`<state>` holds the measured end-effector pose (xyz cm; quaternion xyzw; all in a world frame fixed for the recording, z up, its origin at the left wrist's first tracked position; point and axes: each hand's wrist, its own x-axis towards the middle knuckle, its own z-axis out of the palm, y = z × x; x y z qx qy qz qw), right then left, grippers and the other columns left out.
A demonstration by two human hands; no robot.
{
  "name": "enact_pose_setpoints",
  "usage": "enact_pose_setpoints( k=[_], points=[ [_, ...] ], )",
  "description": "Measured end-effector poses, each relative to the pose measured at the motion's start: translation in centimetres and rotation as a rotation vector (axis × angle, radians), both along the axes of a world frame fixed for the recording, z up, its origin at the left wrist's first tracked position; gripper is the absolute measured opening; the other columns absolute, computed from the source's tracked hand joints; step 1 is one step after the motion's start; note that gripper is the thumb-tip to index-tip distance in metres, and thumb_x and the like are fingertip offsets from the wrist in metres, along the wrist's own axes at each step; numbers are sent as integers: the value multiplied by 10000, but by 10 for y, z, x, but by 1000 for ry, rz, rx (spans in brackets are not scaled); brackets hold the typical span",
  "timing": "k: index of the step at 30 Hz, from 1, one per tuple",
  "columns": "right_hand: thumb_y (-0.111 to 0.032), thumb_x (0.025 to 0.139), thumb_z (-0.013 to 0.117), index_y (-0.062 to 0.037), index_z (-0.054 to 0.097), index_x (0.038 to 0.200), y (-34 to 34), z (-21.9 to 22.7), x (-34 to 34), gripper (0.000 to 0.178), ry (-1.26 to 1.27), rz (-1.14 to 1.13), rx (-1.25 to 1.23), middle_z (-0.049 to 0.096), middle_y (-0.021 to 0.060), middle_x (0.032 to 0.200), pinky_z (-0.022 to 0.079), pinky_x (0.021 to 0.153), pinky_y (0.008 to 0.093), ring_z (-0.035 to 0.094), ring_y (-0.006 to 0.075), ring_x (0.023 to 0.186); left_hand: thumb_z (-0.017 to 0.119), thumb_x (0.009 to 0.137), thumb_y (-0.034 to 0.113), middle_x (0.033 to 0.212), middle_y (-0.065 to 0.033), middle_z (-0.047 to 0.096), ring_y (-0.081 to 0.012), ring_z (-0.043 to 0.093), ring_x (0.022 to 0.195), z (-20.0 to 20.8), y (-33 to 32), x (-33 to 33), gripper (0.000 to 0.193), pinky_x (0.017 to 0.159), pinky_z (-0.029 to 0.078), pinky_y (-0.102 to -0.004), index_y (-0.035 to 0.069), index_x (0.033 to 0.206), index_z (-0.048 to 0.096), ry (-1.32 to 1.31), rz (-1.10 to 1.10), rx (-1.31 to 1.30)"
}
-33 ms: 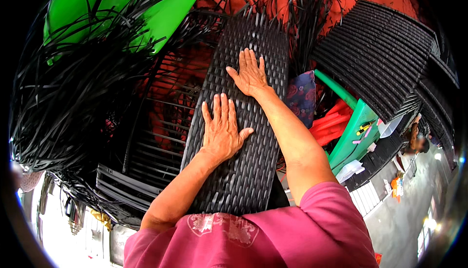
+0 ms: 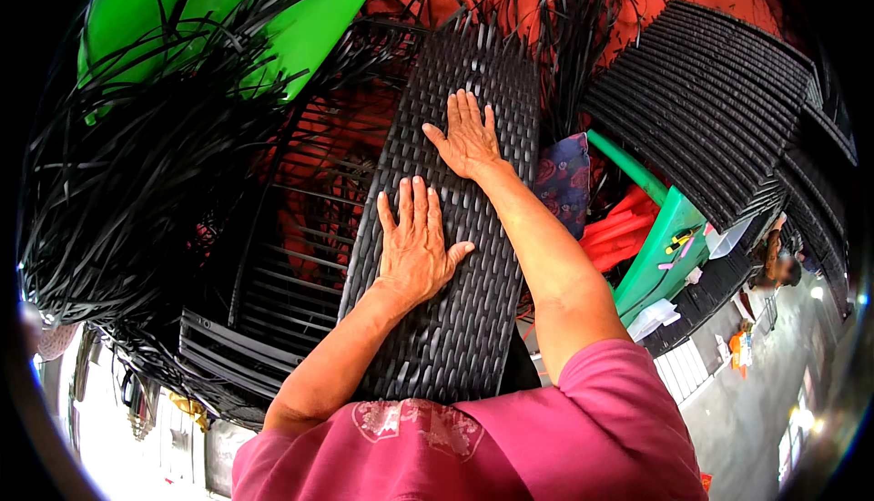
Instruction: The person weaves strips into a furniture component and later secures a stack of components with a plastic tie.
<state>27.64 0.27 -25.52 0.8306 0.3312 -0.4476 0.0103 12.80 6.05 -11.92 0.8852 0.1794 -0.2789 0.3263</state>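
Observation:
A long panel of woven black plastic strips (image 2: 464, 328) runs away from my body, its far end edged with loose strip ends. My left hand (image 2: 414, 246) lies flat on its nearer half, fingers stretched forward and thumb out to the right. Farther up the weave, my right hand (image 2: 466, 141) also rests palm down, with fingers extended and thumb spread to the left. Neither hand grips anything. Both palms cover small parts of the woven surface.
Loose black strips (image 2: 137, 164) pile up at the left, beside a black slatted frame (image 2: 291, 269). Behind them is a bright green plastic chair (image 2: 300, 27). Ribbed black panels (image 2: 701, 100) stand at the right, above a green plastic piece (image 2: 665, 255) holding small tools. A patterned cloth (image 2: 563, 182) lies nearby.

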Motion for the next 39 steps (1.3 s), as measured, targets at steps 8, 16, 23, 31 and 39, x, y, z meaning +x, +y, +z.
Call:
enact_pose_setpoints(
  k=[8, 16, 23, 31, 39],
  points=[
    [-626, 916, 227, 22, 155, 1451, 8, -63, 56, 844, -54, -13, -74, 113, 174, 1532, 27, 1144, 469, 58, 289, 1428, 536, 820, 558, 1442, -279, 249, -415, 179, 1366, 2, 6, 9, 863, 1078, 89, -611, -98, 1344, 339, 21, 2, -60],
    [-639, 914, 175, -74, 151, 1476, 9, -84, 83, 797, -26, -66, -175, 89, 72, 1552, -3, 1137, 511, 42, 221, 1433, 558, 812, 544, 1442, -281, 240, -420, 194, 1354, 3, 8, 7, 859, 1074, 100, -613, -93, 1344, 338, 67, 25, -94],
    [-619, 926, 227, -18, 188, 1450, 69, -38, 88, 798, -258, 75, 161, 114, 139, 1536, 29, 1122, 544, 61, 259, 1429, 508, 836, 557, 1448, -294, 223, -425, 166, 1366, 1, 8, 6, 861, 1077, 66, -620, -108, 1351, 322, 82, -3, -60],
    [-514, 961, 262, -93, 234, 1455, -6, -61, 68, 650, -324, 215, 152, 141, 83, 1543, 65, 1115, 563, 86, 245, 1429, 478, 854, 559, 1443, -302, 222, -435, 166, 1361, 0, 9, 2, 850, 1081, 81, -609, -127, 1336, 332, 27, -23, -33],
    [-590, 946, 183, -180, 183, 1481, -34, -41, 58, 674, -41, 65, 21, 91, 65, 1551, 22, 1130, 530, 42, 269, 1429, 463, 854, 579, 1451, -295, 214, -424, 156, 1369, -1, 3, -5, 878, 1088, 70, -596, -122, 1356, 298, 19, -58, -26]
  ],
)
